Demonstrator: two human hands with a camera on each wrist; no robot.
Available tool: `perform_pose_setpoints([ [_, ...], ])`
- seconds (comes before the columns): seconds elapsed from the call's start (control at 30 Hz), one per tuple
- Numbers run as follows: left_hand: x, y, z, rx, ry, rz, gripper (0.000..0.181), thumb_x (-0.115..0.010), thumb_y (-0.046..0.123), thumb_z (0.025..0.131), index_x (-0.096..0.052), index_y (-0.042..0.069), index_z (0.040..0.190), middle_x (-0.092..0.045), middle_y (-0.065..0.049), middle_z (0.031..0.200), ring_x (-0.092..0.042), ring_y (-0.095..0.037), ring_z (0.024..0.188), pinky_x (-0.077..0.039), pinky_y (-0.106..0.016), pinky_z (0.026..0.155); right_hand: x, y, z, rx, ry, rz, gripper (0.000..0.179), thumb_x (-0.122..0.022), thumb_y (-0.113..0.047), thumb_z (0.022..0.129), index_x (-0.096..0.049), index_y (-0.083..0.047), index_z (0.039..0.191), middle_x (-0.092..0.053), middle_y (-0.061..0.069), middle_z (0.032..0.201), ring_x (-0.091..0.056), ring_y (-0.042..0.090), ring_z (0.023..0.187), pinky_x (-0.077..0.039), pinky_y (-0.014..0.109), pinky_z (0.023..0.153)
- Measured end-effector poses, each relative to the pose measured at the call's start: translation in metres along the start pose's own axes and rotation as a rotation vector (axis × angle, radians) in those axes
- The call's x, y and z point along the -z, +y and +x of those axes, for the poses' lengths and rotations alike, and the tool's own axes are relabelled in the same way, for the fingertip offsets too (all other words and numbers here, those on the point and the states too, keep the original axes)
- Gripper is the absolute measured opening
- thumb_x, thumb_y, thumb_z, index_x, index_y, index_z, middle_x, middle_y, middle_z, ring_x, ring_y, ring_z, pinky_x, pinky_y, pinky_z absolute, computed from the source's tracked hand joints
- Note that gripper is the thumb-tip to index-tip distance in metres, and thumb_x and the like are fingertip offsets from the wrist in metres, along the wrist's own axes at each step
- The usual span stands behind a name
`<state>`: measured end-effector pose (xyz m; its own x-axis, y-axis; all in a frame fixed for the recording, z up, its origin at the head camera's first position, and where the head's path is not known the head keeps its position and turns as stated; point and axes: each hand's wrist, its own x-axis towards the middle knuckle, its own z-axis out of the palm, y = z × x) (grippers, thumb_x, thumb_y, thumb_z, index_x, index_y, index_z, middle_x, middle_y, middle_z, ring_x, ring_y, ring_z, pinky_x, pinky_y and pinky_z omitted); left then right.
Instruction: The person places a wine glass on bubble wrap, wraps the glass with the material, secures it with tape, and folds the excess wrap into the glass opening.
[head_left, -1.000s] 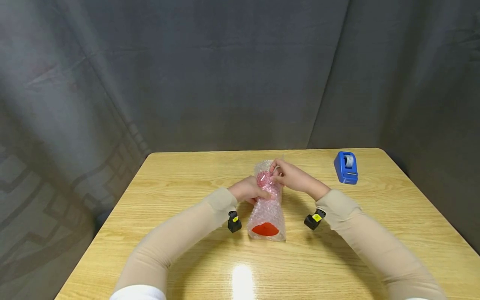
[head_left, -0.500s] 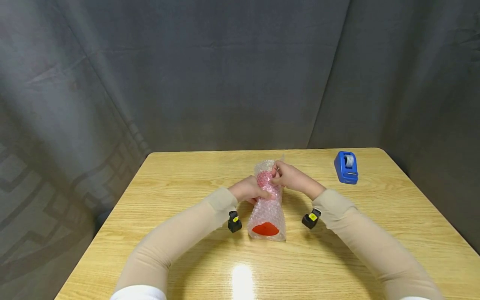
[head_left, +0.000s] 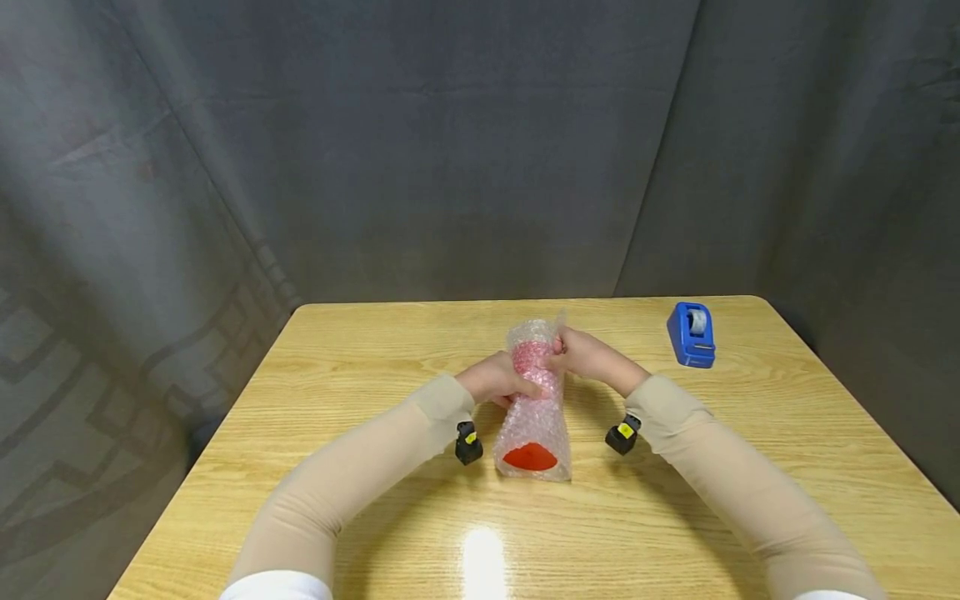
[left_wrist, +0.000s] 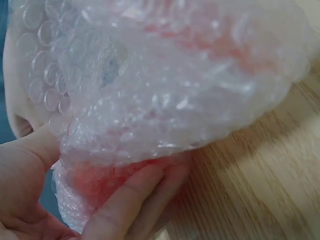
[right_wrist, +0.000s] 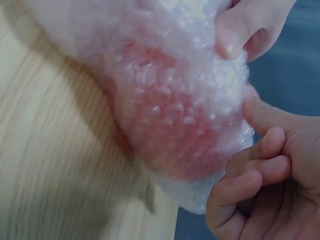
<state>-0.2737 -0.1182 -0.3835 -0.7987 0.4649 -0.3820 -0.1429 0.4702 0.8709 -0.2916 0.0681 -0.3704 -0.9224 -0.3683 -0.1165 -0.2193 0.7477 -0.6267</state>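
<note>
A red object (head_left: pixel 530 457), its kind unclear, lies wrapped in bubble wrap (head_left: pixel 532 425) near the middle of the table. The wrap flares at the near end, where bare red shows. My left hand (head_left: pixel 498 379) grips the bundle around its middle, thumb on top and fingers along the side, as the left wrist view shows with the bubble wrap (left_wrist: pixel 165 110). At the far right side of the bundle, my right hand (head_left: pixel 588 354) holds the wrap's edge. In the right wrist view, the right hand's (right_wrist: pixel 270 175) fingers are curled and its thumb touches the wrap.
A blue tape dispenser (head_left: pixel 692 336) with a roll of tape stands at the back right of the wooden table (head_left: pixel 375 342). A grey curtain (head_left: pixel 465 167) hangs behind the table. Black wrist cameras sit below both wrists.
My right hand's fingers have moved from the top of the wrap to its right edge, and the wrist has shifted slightly left. The left hand and the bundle stay nearly still.
</note>
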Motion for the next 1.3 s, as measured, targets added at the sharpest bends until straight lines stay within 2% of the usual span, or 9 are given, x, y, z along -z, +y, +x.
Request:
perform_pose_setpoints([
  [0.27, -0.001, 0.000, 0.001, -0.002, 0.000, 0.020, 0.054, -0.077, 0.016, 0.082, -0.049, 0.001, 0.126, -0.062, -0.009, 0.102, -0.063, -0.018, 0.080, -0.059, -0.033, 0.071, -0.001, 0.018, -0.005, 0.099, -0.101, 0.171, 0.024, -0.057, -0.015, 0.098, -0.038, -0.002, 0.094, -0.044, 0.001, 0.065, -0.041, 0.011, 0.054, -0.035, 0.021, 0.047],
  [0.4, -0.002, 0.000, 0.001, -0.008, -0.007, 0.013, 0.052, -0.077, 0.016, 0.082, -0.050, 0.001, 0.124, -0.062, -0.008, 0.100, -0.062, -0.017, 0.078, -0.058, -0.031, 0.069, -0.002, 0.020, -0.008, 0.115, -0.097, 0.196, 0.027, -0.061, -0.015, 0.096, -0.038, 0.000, 0.096, -0.044, 0.002, 0.068, -0.042, 0.012, 0.056, -0.037, 0.021, 0.048],
  [0.5, -0.001, 0.000, 0.001, -0.015, -0.014, 0.004, 0.051, -0.077, 0.015, 0.082, -0.051, 0.001, 0.123, -0.062, -0.008, 0.100, -0.061, -0.017, 0.076, -0.058, -0.030, 0.066, -0.003, 0.015, -0.010, 0.150, -0.047, 0.112, 0.027, -0.064, -0.012, 0.093, -0.040, 0.000, 0.096, -0.044, 0.002, 0.071, -0.043, 0.013, 0.062, -0.038, 0.022, 0.052],
  [0.7, -0.001, 0.000, 0.001, -0.015, -0.014, -0.008, 0.051, -0.077, 0.014, 0.083, -0.051, 0.001, 0.124, -0.062, -0.009, 0.103, -0.062, -0.018, 0.081, -0.059, -0.033, 0.071, -0.005, 0.009, -0.008, 0.296, 0.082, -0.096, 0.026, -0.070, -0.005, 0.086, -0.049, -0.007, 0.100, -0.050, 0.006, 0.089, -0.048, 0.019, 0.082, -0.044, 0.030, 0.070],
  [0.8, -0.001, 0.001, 0.000, -0.015, -0.013, -0.014, 0.051, -0.077, 0.014, 0.082, -0.051, 0.002, 0.125, -0.063, -0.009, 0.102, -0.063, -0.018, 0.081, -0.059, -0.033, 0.071, -0.007, 0.011, -0.006, 0.335, 0.063, -0.081, 0.022, -0.068, -0.004, 0.087, -0.054, -0.009, 0.102, -0.052, 0.007, 0.093, -0.050, 0.020, 0.087, -0.045, 0.032, 0.075],
  [0.97, -0.001, 0.001, 0.001, -0.005, -0.004, -0.018, 0.049, -0.077, 0.012, 0.082, -0.052, 0.001, 0.122, -0.062, -0.009, 0.100, -0.063, -0.019, 0.081, -0.059, -0.034, 0.071, -0.006, 0.015, -0.003, 0.334, -0.001, 0.007, 0.017, -0.064, -0.002, 0.090, -0.056, -0.007, 0.103, -0.050, 0.006, 0.088, -0.045, 0.019, 0.083, -0.042, 0.029, 0.072],
  [1.07, -0.001, 0.001, 0.000, 0.000, -0.006, -0.015, 0.050, -0.077, 0.012, 0.082, -0.051, 0.001, 0.123, -0.062, -0.009, 0.102, -0.063, -0.019, 0.082, -0.060, -0.035, 0.072, -0.001, 0.014, -0.005, 0.340, -0.007, -0.011, 0.016, -0.064, -0.004, 0.091, -0.059, -0.007, 0.106, -0.053, 0.005, 0.091, -0.048, 0.018, 0.085, -0.044, 0.030, 0.074],
  [1.17, -0.001, 0.001, 0.000, 0.001, -0.006, -0.003, 0.054, -0.078, 0.013, 0.082, -0.049, 0.001, 0.126, -0.061, -0.009, 0.103, -0.063, -0.019, 0.082, -0.060, -0.035, 0.072, 0.004, 0.010, -0.007, 0.391, 0.062, -0.108, 0.013, -0.066, -0.007, 0.090, -0.064, -0.009, 0.104, -0.059, 0.004, 0.097, -0.055, 0.018, 0.089, -0.050, 0.033, 0.077],
  [1.3, -0.001, 0.001, 0.002, -0.011, -0.006, -0.006, 0.056, -0.078, 0.012, 0.081, -0.048, 0.001, 0.128, -0.061, -0.010, 0.104, -0.064, -0.020, 0.083, -0.060, -0.035, 0.072, 0.009, -0.002, -0.006, 0.532, 0.136, -0.270, 0.013, -0.070, -0.005, 0.086, -0.071, -0.009, 0.098, -0.067, 0.003, 0.100, -0.062, 0.020, 0.095, -0.055, 0.037, 0.083],
])
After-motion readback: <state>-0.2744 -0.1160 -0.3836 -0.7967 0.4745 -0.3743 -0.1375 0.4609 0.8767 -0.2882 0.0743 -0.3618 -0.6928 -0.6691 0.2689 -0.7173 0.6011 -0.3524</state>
